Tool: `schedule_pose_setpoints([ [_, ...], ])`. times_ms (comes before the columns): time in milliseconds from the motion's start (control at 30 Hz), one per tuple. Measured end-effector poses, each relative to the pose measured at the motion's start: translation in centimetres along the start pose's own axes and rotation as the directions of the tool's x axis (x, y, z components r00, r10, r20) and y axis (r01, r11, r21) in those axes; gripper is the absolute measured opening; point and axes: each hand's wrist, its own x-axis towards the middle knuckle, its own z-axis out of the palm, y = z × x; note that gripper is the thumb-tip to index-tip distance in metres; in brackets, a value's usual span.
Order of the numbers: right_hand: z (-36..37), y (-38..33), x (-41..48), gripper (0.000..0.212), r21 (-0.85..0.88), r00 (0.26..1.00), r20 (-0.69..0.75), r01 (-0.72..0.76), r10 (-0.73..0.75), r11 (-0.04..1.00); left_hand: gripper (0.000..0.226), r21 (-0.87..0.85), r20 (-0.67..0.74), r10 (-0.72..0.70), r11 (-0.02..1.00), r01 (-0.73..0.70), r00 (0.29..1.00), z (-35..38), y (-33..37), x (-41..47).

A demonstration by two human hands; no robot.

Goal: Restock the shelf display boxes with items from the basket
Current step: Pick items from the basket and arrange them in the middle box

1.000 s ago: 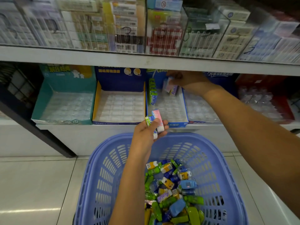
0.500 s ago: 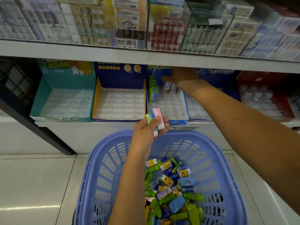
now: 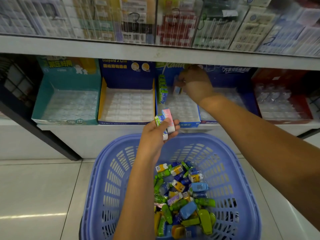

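Note:
A purple plastic basket [image 3: 110,170] on the floor holds several small colourful erasers [image 3: 183,196]. Above its rim my left hand [image 3: 155,134] grips a pink eraser [image 3: 167,118] and a green one [image 3: 159,120]. My right hand [image 3: 195,84] reaches deep into the blue display box [image 3: 188,124] on the lower shelf and pinches a small pink-and-blue eraser [image 3: 177,89] at the back row. A column of green erasers [image 3: 162,89] stands along that box's left wall.
On the same shelf stand a teal display box [image 3: 65,104], a blue-and-yellow box [image 3: 126,104], another blue box and a red box [image 3: 284,101], each with a clear slotted tray. An upper shelf [image 3: 155,52] overhangs them. Tiled floor surrounds the basket.
My right hand has pushed farther back into the blue box with its eraser. My left hand has stayed above the basket with its two erasers.

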Motion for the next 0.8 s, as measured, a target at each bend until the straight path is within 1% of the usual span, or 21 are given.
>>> schedule_pose_setpoints([
  [33, -0.1, 0.0, -0.5, 0.023, 0.0, 1.0, -0.012, 0.019, -0.019, 1.0, 0.021, 0.001, 0.003, 0.0, 1.0, 0.0, 1.0, 0.0, 0.1, -0.1],
  [100, -0.6, -0.2, -1.8, 0.032, 0.037, 0.996, -0.071, 0.057, -0.054, 0.998, 0.022, 0.007, 0.026, 0.002, 1.0, -0.002, 1.0, -0.1, 0.2, -0.2],
  [133, -0.8, -0.5, -2.5, 0.036, 0.093, 0.994, -0.093, 0.057, -0.048, 0.994, 0.022, 0.027, 0.043, 0.009, 1.0, -0.01, 0.999, -0.1, 0.2, -0.4],
  [167, -1.1, -0.8, -3.4, 0.035, 0.205, 0.996, -0.087, 0.041, -0.024, 0.978, 0.021, 0.066, 0.052, 0.024, 0.997, -0.027, 0.998, -0.1, 0.2, -0.4],
  [200, -1.4, -1.2, -4.5, 0.033, 0.366, 1.0, -0.022, 0.004, 0.005, 0.931, 0.02, 0.128, 0.048, 0.05, 0.99, -0.056, 0.998, -0.1, 0.2, -0.5],
  [233, -1.7, -1.8, -5.8, 0.034, 0.518, 0.996, 0.088, -0.057, 0.013, 0.854, 0.019, 0.205, 0.034, 0.092, 0.974, -0.097, 0.995, 0.0, 0.2, -0.6],
  [267, -1.9, -2.3, -7.1, 0.041, 0.594, 0.982, 0.19, -0.112, -0.004, 0.797, 0.018, 0.289, 0.022, 0.149, 0.946, -0.149, 0.989, 0.0, 0.1, -0.5],
  [300, -1.9, -2.6, -8.1, 0.046, 0.613, 0.965, 0.262, -0.147, -0.024, 0.776, 0.016, 0.371, 0.024, 0.219, 0.904, -0.212, 0.976, 0.1, 0.1, -0.5],
  [333, -1.8, -2.7, -8.8, 0.047, 0.629, 0.954, 0.297, -0.17, -0.033, 0.759, 0.013, 0.439, 0.047, 0.289, 0.854, -0.279, 0.956, 0.3, 0.1, -0.5],
  [400, -1.5, -2.6, -9.4, 0.036, 0.679, 0.958, 0.287, -0.197, -0.009, 0.707, 0.014, 0.504, 0.102, 0.384, 0.776, -0.38, 0.918, 0.8, 0.0, -0.7],
  [433, -1.4, -2.3, -9.3, 0.028, 0.702, 0.961, 0.276, -0.211, 0.012, 0.68, 0.018, 0.515, 0.113, 0.408, 0.756, -0.405, 0.906, 1.0, -0.1, -0.7],
  [500, -1.6, -1.8, -8.9, 0.019, 0.746, 0.963, 0.264, -0.237, 0.05, 0.622, 0.018, 0.536, 0.089, 0.435, 0.737, -0.411, 0.896, 1.4, -0.4, -0.7],
  [533, -1.8, -1.4, -8.5, 0.02, 0.766, 0.97, 0.231, -0.226, 0.071, 0.602, 0.015, 0.539, 0.049, 0.439, 0.744, -0.394, 0.897, 1.6, -0.5, -0.7],
  [567, -1.9, -1.0, -8.0, 0.021, 0.768, 0.981, 0.168, -0.19, 0.095, 0.612, 0.012, 0.522, -0.008, 0.425, 0.774, -0.358, 0.905, 1.6, -0.5, -0.7],
  [600, -2.1, -0.6, -7.3, 0.023, 0.732, 0.989, 0.083, -0.142, 0.121, 0.666, 0.014, 0.481, -0.063, 0.387, 0.819, -0.312, 0.92, 1.4, -0.5, -0.6],
  [633, -2.3, -0.1, -6.5, 0.024, 0.661, 0.991, -0.011, -0.094, 0.135, 0.745, 0.019, 0.434, -0.097, 0.331, 0.863, -0.259, 0.939, 1.2, -0.4, -0.5],
  [667, -2.5, 0.2, -5.6, 0.025, 0.585, 0.987, -0.087, -0.058, 0.133, 0.809, 0.024, 0.405, -0.108, 0.271, 0.891, -0.207, 0.956, 0.8, -0.3, -0.4],
  [700, -2.5, 0.5, -4.8, 0.026, 0.539, 0.983, -0.133, -0.037, 0.129, 0.841, 0.028, 0.4, -0.106, 0.218, 0.903, -0.16, 0.97, 0.6, -0.3, -0.4],
  [733, -2.4, 0.8, -4.0, 0.026, 0.523, 0.981, -0.152, -0.025, 0.121, 0.852, 0.031, 0.409, -0.099, 0.18, 0.904, -0.125, 0.979, 0.3, -0.3, -0.4],
  [800, -1.7, 1.0, -2.9, 0.026, 0.482, 0.988, -0.137, 0.001, 0.074, 0.876, 0.033, 0.424, -0.093, 0.152, 0.9, -0.099, 0.984, 0.0, -0.4, -0.4],
])
